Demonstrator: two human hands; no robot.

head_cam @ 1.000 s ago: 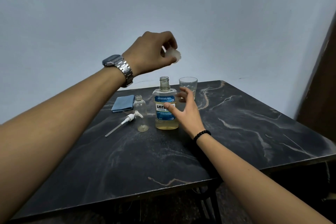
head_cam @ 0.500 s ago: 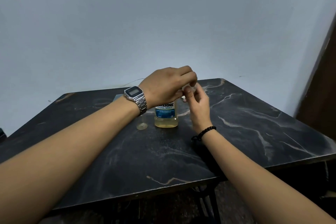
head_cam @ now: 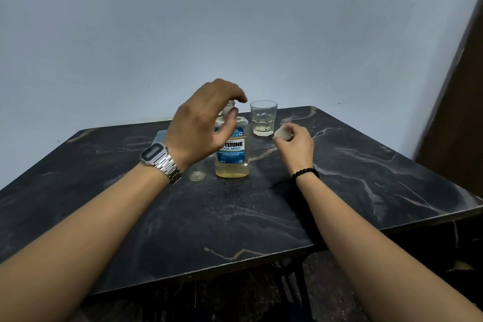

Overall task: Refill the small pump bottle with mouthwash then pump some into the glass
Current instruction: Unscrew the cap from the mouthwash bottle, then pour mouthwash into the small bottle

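Mouthwash bottle uncapped, pale yellow, left hand spread empty, right hand pinching cap

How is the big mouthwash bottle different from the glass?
The mouthwash bottle is taller with a narrow neck and a blue label; the glass is short, wide-mouthed and plain. The bottle's yellowish liquid stands higher than the thin layer in the glass. Both are clear and upright on the table.
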